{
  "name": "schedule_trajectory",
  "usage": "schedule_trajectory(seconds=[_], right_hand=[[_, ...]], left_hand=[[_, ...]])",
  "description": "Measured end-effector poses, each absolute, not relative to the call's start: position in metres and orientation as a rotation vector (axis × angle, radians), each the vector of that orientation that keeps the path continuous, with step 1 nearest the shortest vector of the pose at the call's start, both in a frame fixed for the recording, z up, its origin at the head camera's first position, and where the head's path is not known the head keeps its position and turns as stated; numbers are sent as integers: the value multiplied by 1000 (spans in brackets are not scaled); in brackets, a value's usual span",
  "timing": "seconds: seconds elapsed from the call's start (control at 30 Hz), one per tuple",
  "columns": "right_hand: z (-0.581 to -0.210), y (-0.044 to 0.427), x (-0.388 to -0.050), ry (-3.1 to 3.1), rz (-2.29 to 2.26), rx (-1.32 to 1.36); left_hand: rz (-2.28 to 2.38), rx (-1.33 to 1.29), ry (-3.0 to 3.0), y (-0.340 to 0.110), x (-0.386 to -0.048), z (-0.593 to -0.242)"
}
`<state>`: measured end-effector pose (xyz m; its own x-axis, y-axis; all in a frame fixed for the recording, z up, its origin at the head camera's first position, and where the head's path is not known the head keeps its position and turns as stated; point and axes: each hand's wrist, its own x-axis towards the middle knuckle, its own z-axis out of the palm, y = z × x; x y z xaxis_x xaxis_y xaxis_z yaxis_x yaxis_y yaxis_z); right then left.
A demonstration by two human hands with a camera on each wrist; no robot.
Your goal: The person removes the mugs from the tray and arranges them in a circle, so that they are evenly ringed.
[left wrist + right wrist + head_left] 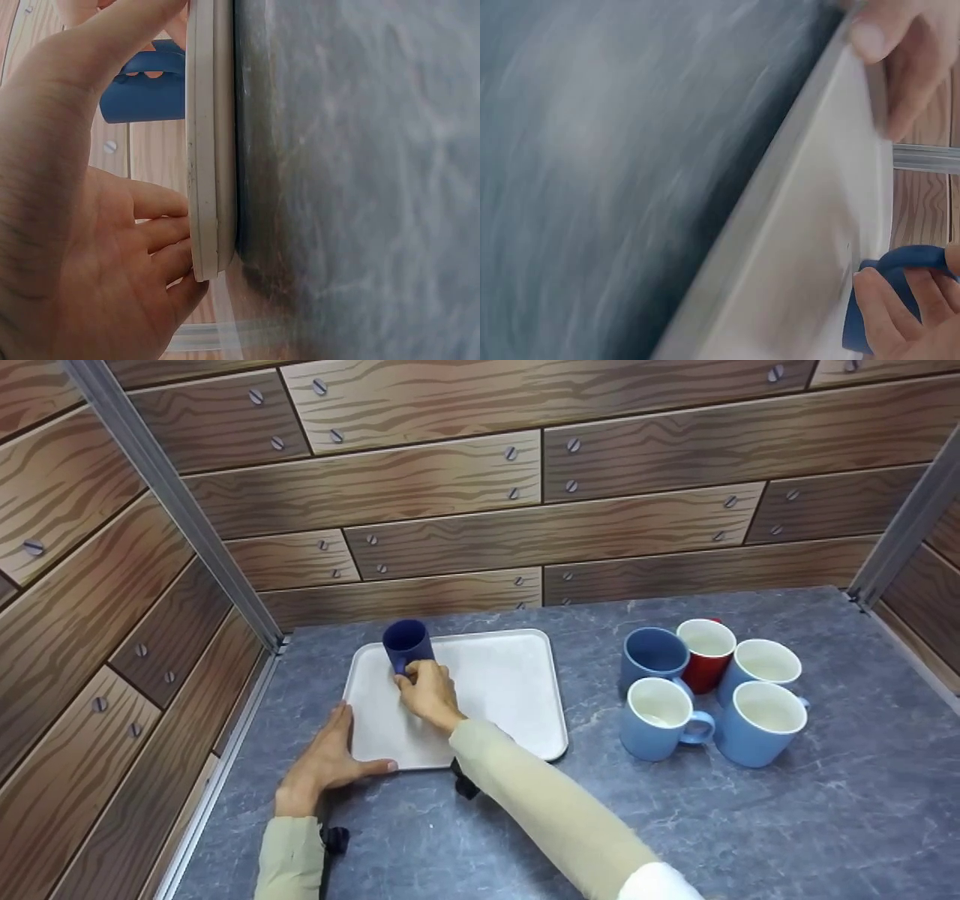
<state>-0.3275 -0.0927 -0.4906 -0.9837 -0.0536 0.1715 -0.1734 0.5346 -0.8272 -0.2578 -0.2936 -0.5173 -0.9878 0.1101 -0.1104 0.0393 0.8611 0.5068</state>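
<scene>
A dark blue mug (pixel 415 649) stands at the back left corner of a white tray (pixel 499 690). My right hand (pixel 429 690) pinches the mug's handle, fingers and thumb around it; the right wrist view also shows this grip on the blue mug (pixel 859 322). At the tray's front left corner rests my left hand (pixel 328 754). Its straight fingers touch the left side and its thumb lies along the front edge. The left wrist view shows the fingers against the tray rim (pixel 204 150), with the mug (pixel 142 101) beyond.
To the right of the tray is a group of mugs: a darker blue mug (pixel 637 675), a red mug (pixel 705 671) with a white inside, and several light blue mugs (pixel 649 739). Wood-patterned walls (pixel 450 472) enclose the grey marbled table (pixel 585 825) at back and sides.
</scene>
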Motion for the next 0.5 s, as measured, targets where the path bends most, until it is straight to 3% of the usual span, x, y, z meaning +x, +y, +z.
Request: schedule_trajectory(seconds=[0.5], right_hand=[[-488,-90,-326,-2531,1741,14]], left_hand=[[802,118,2904,-293,-255,-515]])
